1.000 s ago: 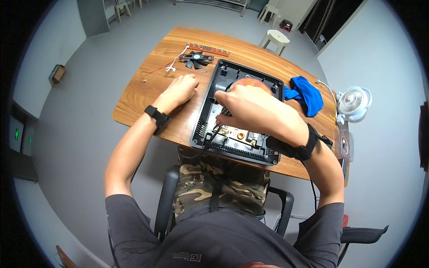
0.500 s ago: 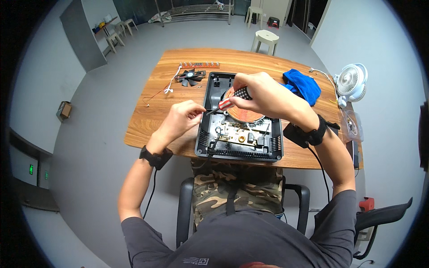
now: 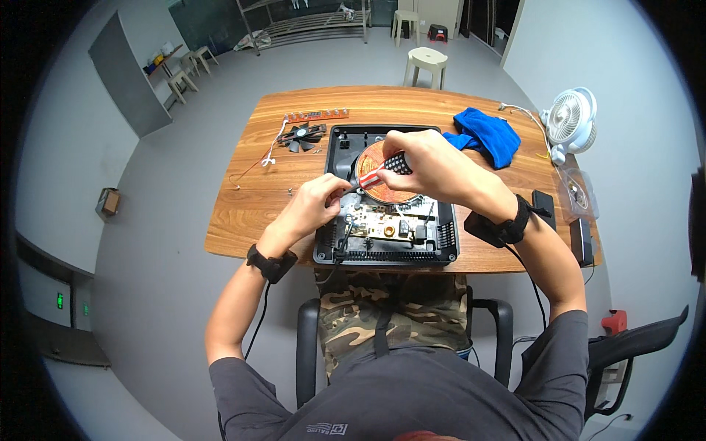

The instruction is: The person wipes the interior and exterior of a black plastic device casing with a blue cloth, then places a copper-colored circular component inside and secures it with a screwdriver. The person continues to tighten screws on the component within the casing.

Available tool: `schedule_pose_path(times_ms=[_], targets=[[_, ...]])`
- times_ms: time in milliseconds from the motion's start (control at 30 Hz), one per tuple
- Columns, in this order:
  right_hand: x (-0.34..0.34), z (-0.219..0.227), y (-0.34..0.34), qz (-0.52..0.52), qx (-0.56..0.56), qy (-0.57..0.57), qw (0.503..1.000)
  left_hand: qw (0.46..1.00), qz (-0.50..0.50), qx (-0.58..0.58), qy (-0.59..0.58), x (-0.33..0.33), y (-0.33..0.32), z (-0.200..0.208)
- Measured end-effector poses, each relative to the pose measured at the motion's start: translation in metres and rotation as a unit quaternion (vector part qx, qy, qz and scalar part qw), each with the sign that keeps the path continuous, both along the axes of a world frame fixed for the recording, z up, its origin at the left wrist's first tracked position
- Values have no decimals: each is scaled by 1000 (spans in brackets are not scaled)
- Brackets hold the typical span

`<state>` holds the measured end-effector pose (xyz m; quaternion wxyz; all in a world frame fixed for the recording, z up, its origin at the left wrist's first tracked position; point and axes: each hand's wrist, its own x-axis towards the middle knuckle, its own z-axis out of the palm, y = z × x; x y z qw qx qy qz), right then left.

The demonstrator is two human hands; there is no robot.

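Screwdriver (image 3: 373,176), with a red-and-white collar and a black dotted grip, slants over the left part of an open black housing (image 3: 451,250), its shaft pointing down and to the left. Half a second ago the left fingers were at the housing's left edge, just beside the tip; now they have come in to the end of the shaft. Both hands are thus at the one tool, which suggests the left is steadying or handling something at the tip.

The right hand (image 3: 434,165) is wrapped around the grip. The left hand (image 3: 316,204) has its fingers drawn into a narrow pinch; whether they close on the shaft or on some small part cannot be told.

Beneath the tool lies a round copper-coloured coil (image 3: 385,192), and nearer the person a circuit board (image 3: 368,220), both inside the housing. Farther out on the desk (image 3: 250,213), a black bladed fan (image 3: 300,137) and an orange strip board (image 3: 316,115) lie to the left, a blue cloth (image 3: 491,136) to the right.
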<state>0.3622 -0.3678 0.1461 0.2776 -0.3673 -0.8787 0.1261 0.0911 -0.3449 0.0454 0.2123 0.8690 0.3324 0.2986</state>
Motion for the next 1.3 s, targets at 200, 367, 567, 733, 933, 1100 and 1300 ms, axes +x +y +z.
schedule_pose_path(times_ms=[200, 367, 567, 733, 933, 1100, 1300], targets=[[1, 0, -1, -8, 7, -17, 1000, 1000, -3, 2, 9, 9, -3, 5], [2, -4, 1, -1, -1, -17, 1000, 999, -14, 27, 18, 11, -3, 5], [3, -7, 2, 5, 6, -14, 1000, 999, -20, 35, 19, 13, 1, -2], [7, -9, 2, 4, 10, -25, 1000, 998, -14, 51, 35, 16, 2, -2], [4, -7, 0, 7, 21, -47, 999, 990, -2, 106, 91, 17, 4, 0], [5, -4, -3, 3, 12, -53, 999, 994, 0, 58, 92, 19, 1, 5], [6, -6, -3, 7, 28, -39, 999, 995, -14, 75, 69, 17, 5, 0]])
